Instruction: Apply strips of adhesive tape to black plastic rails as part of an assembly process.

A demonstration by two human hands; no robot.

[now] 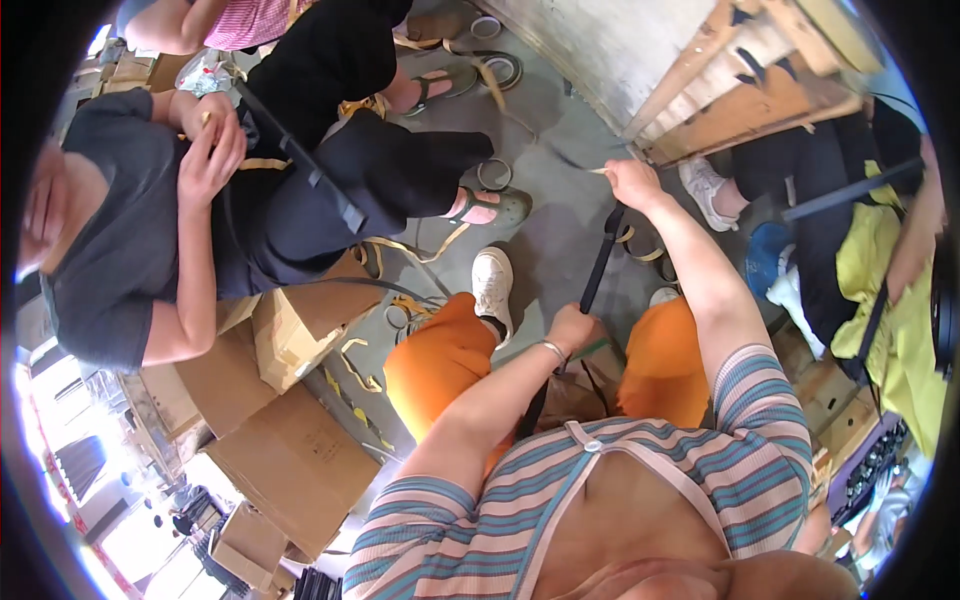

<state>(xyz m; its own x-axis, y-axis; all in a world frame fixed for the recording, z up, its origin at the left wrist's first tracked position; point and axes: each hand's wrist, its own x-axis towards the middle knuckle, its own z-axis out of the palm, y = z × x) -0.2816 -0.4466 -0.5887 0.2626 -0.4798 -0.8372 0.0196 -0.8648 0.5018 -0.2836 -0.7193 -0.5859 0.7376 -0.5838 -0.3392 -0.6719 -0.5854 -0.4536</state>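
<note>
My left hand point(575, 328), with a bracelet at the wrist, is closed around a long black strip point(600, 260). The strip runs from near my lap up toward my right hand. Farther out, my right hand point(634, 185) is closed in a pinch on a thin black-and-tan tape point(570, 160). From those fingers the tape trails left and away over the floor. The black strip's far end lies just below my right hand; whether the two touch I cannot tell.
At left a seated person in dark clothes holds another black strip point(300, 160). Cardboard boxes point(290, 465) stand at lower left. Tape rolls point(494, 174) and loose tan ribbons lie on the grey floor. A wooden frame point(750, 110) stands at far right, near another person with a black strip point(850, 190).
</note>
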